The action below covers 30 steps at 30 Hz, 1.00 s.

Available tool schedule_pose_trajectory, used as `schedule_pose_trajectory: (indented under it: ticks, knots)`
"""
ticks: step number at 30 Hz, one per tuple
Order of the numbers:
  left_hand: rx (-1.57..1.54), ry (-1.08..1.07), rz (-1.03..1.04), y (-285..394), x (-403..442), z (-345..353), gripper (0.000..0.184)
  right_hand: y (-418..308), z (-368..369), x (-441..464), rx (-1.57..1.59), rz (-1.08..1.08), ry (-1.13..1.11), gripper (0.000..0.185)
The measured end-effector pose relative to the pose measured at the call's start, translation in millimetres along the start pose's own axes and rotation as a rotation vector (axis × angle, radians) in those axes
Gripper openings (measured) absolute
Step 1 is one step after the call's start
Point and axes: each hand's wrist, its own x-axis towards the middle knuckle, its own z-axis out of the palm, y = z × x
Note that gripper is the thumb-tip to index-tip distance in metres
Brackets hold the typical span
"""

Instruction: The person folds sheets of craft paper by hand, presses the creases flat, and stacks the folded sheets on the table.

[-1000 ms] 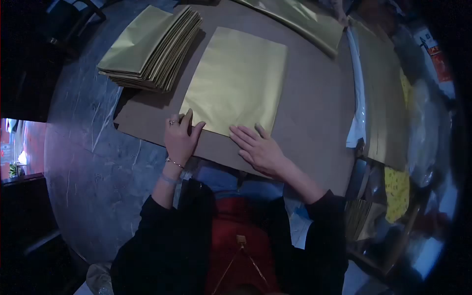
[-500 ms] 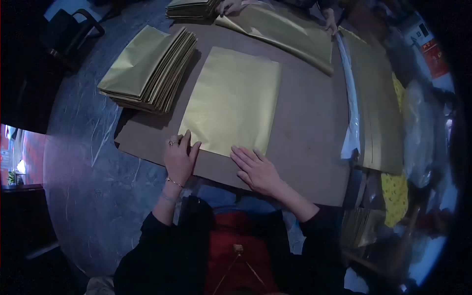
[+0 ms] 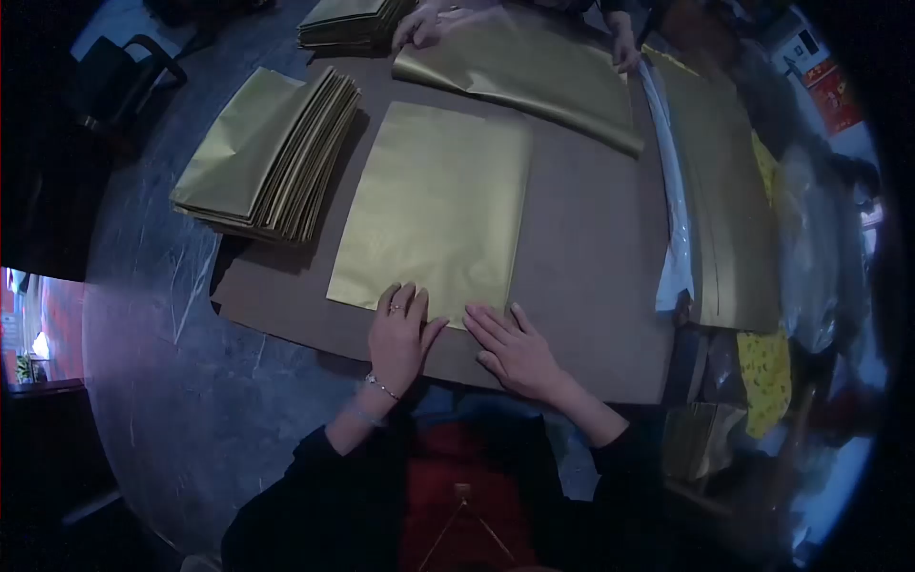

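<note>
Because the gold sheet (image 3: 438,195) lies flat on the brown-topped bench (image 3: 596,248) between your hands and the far side, you can read its handling from left to right. At the left sits a thick stack of folded gold sheets (image 3: 238,157), apart from it; those edges fan loosely, so a nudge would probably make them slide. The gold sheet looks thin and very light, with a smooth, slightly slick face, soft enough to take a crease yet stiff enough to lie fairly level. Faint ripples show at its near side, so treat it as easy to wrinkle. Your left grip (image 3: 398,338) is partly open, fingers loosely bent onto the near edge, thumb apart, with nothing visibly clasped. Your right grip (image 3: 519,357) is open and flatter, fingertips on the near right part, holding nothing; whether either thumb touches the underside, you cannot tell. I'd take hold by the near edge, well out toward both corners, with light, even pressure; pinching only the middle would likely buckle it. At the far side, a co-worker's hands (image 3: 623,48) are at a larger curled gold sheet (image 3: 534,67), apart from yours.
</note>
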Motion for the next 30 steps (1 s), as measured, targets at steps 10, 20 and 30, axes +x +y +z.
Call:
schedule_pose_trajectory:
  ticks: [10, 20, 30]
  knots:
    - [0.011, -0.021, 0.010, -3.3, -8.4, 0.0, 0.048, 98.9, -29.5, 82.2, 0.022, 0.168, 0.074, 0.053]
    - [-0.005, -0.175, 0.199, -41.3, -8.8, 2.1, 0.045, 196.7, -50.3, 166.6, -0.125, 0.244, 0.156, 0.055]
    - [0.235, 0.293, 0.610, -34.6, 11.7, 5.3, 0.039, 204.5, -58.1, 185.4, -0.106, 0.301, 0.135, 0.058]
